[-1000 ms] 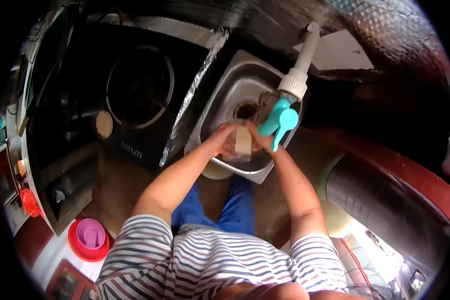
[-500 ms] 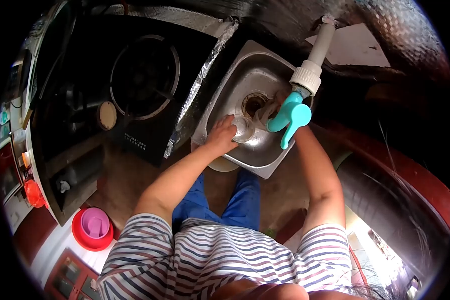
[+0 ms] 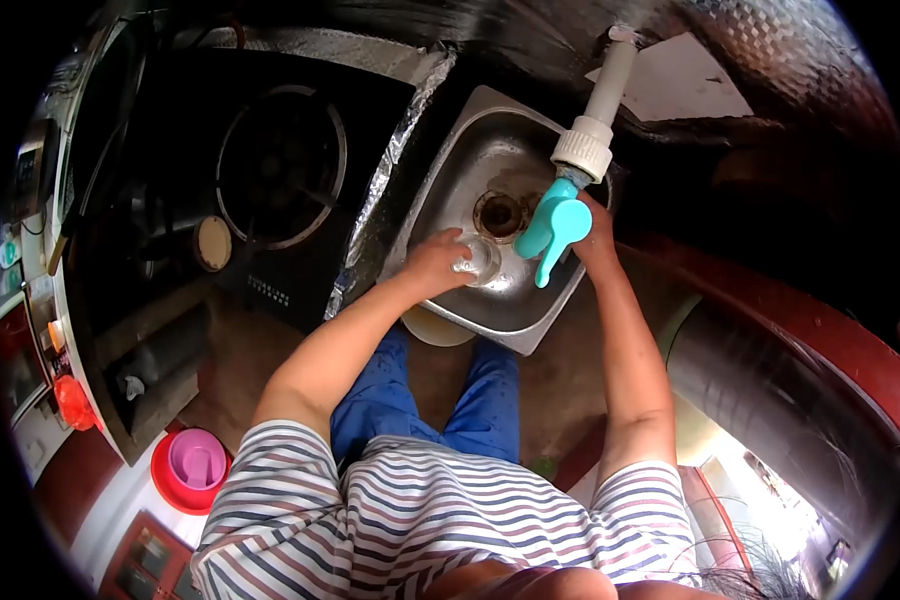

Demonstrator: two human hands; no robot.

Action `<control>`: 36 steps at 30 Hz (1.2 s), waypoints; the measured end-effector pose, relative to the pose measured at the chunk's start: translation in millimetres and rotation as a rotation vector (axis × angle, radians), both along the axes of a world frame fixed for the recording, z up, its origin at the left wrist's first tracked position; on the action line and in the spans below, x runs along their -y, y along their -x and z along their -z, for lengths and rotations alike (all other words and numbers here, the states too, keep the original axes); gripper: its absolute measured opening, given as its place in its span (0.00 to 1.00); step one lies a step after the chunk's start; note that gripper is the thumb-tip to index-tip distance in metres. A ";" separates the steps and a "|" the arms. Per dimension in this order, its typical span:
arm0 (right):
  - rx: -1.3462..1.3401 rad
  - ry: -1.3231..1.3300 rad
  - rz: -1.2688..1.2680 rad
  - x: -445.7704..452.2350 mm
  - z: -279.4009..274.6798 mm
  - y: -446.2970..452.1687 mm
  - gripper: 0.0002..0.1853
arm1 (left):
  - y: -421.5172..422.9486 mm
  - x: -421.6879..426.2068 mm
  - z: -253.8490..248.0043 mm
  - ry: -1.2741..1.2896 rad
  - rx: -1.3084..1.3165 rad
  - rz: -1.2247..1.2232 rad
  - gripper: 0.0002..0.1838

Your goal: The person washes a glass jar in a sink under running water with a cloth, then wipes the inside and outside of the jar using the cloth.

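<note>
My left hand (image 3: 440,264) is closed on the rim of a clear glass vessel (image 3: 481,262), held low inside the steel sink (image 3: 452,190). The vessel looks like a drinking glass or small bowl; which one I cannot tell. The turquoise tap (image 3: 552,225) stands over the sink, its lever pointing toward me. My right hand (image 3: 596,236) is just behind and to the right of the tap, at the sink's right edge. The tap hides part of this hand, and its fingers are not clear. The drain (image 3: 498,216) lies beyond the glass vessel.
A black gas hob (image 3: 280,165) is left of the sink, with a foil-covered edge (image 3: 382,180) between them. A white pipe (image 3: 610,90) feeds the tap. A pale round basin (image 3: 438,327) shows below the sink. Pink and red tubs (image 3: 195,462) stand lower left.
My right hand has pulled out from beneath the tap to the sink's right edge. The pale, thin shape beside the drain no longer shows. My left hand keeps the glass vessel nearly in place.
</note>
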State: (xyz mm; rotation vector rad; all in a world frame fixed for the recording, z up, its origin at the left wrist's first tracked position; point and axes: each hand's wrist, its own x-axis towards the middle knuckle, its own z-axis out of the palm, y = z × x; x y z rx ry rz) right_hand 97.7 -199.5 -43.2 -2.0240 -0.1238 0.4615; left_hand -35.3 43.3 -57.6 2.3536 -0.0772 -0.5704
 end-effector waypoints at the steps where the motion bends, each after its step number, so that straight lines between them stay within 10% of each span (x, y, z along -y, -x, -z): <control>1: -0.056 0.043 -0.036 -0.6 -0.3 1.9 0.15 | -8.8 -1.1 -2.1 0.106 -0.036 -0.112 0.21; 8: -0.158 -0.405 -0.150 -19.8 -1.8 4.5 0.11 | -90.2 28.4 -7.4 -0.016 0.417 -0.063 0.29; 11: -0.039 -0.120 -0.170 -17.4 -9.1 -6.0 0.11 | -119.6 28.7 -27.1 0.042 -0.128 -0.105 0.30; 18: -0.260 -0.208 0.027 -18.7 31.0 -36.9 0.18 | -112.9 17.3 -50.0 0.053 0.069 -0.076 0.27; 24: -0.115 -0.107 0.027 -62.5 42.7 -35.8 0.17 | -134.1 5.8 -48.4 0.499 0.059 -0.209 0.22; 30: -0.059 -0.172 -0.035 -71.6 26.1 -4.6 0.17 | -138.5 9.8 -47.2 1.147 -0.085 -0.915 0.16; 36: -0.237 -0.223 0.040 -63.4 18.6 3.2 0.17 | -75.3 46.3 -0.7 0.035 0.514 -0.205 0.23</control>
